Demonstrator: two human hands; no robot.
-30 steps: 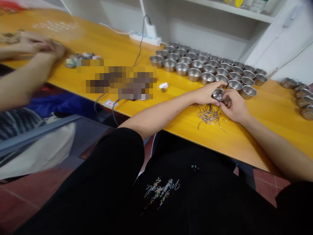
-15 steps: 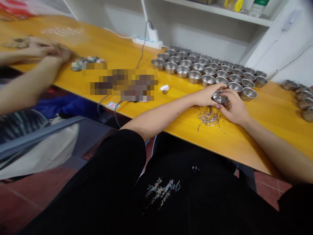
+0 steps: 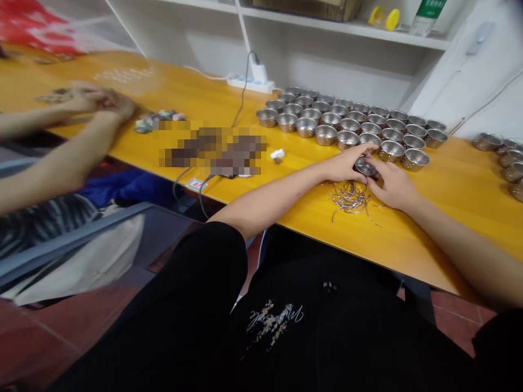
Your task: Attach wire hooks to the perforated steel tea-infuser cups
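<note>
Between my two hands is a small perforated metal cup (image 3: 365,166), near the front of a block of similar cups. My left hand (image 3: 349,162) grips it from the left, fingers behind and thumb in front. From the right, my right hand (image 3: 390,182) holds the same cup, its fingers at the rim. A loose pile of thin curved metal wires (image 3: 350,198) lies on the yellow table (image 3: 314,215) just below my hands. Rows of metal cups (image 3: 326,135) stand behind, open side up.
Further cups (image 3: 512,158) stand at the right edge. A power strip (image 3: 250,83) with cables, a small white object (image 3: 277,154) and blurred-out items lie to the left. Another person's hands (image 3: 102,100) work at the far left. A shelf (image 3: 347,26) runs above.
The view has shifted slightly, so the table's left side shows further right and lower. My right hand's fingers have closed in over the cup's rim, nearer my left hand.
</note>
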